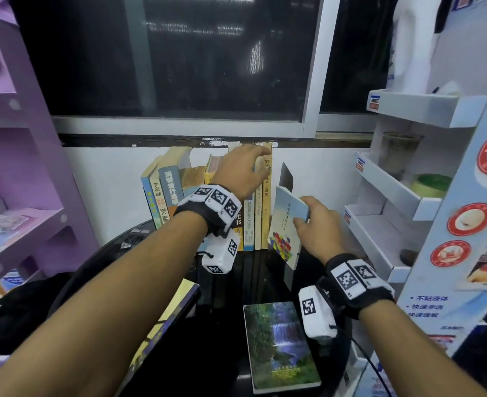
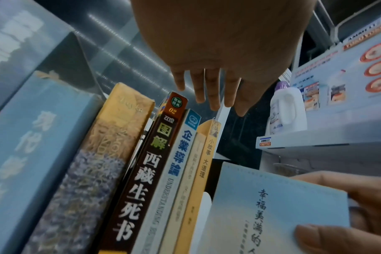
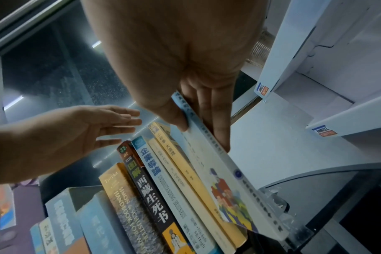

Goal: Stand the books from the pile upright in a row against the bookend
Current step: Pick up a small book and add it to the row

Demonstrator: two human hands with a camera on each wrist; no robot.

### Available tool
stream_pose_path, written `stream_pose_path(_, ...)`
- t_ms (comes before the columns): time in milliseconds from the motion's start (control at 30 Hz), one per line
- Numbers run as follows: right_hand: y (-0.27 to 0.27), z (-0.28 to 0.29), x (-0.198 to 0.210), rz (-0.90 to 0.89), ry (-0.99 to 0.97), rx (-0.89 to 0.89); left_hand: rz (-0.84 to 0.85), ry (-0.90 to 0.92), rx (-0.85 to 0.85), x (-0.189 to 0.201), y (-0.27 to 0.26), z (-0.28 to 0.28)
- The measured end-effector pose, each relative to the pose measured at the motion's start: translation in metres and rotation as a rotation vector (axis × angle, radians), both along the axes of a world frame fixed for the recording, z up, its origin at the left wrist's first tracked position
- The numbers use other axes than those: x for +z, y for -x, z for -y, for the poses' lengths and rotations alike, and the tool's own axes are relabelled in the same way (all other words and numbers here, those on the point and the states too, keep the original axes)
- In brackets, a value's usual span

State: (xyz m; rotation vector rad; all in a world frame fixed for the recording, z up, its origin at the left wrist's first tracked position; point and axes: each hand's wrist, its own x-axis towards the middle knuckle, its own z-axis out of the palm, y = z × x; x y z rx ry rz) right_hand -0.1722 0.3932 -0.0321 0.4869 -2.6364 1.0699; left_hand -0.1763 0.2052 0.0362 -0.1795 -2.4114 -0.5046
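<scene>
The right hand point(image 1: 319, 224) pinched a pale blue book point(image 1: 286, 224), tilted between the row point(image 1: 253, 219) and bookend point(image 1: 286, 174); the left hand point(image 1: 239, 167), fingers straight, steadied the row. Next: likely righting it flush

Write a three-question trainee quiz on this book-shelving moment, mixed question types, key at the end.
1. True or false: the right hand holds the pale blue book in a grip with the thumb on its cover.
2. Multiple choice: the left hand is (a) flat on the table, (b) up at the tops of the standing books, (c) gripping the bookend.
3. Fill in: the waterfall-cover book lies ____ on the black table.

Key: 1 true; 2 b; 3 flat.
</scene>
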Motion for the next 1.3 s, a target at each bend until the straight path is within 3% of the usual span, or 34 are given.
stream_pose_path(400, 0.034, 0.029, -0.009, -0.043, 0.076, -0.017, 0.169, 0.302, 0.057, 0.000, 0.046, 0.025)
stream_pose_path(633, 0.043, 0.043, -0.016, -0.011, 0.119, 0.057, 0.172, 0.193, 0.026, 0.001, 0.047, 0.029)
stream_pose_path(967, 0.060, 0.058, -0.033, 0.024, 0.173, 0.090, 0.088, 0.229, 0.029, -0.006, 0.045, 0.032)
stream_pose_path(1200, 0.067, 0.062, -0.038, 0.051, 0.145, 0.163, 0.066, 0.200, 0.027, -0.011, 0.050, 0.033)
stream_pose_path(1300, 0.070, 0.061, -0.039, 0.083, 0.036, 0.199, 0.067, 0.197, 0.024, -0.012, 0.051, 0.034)
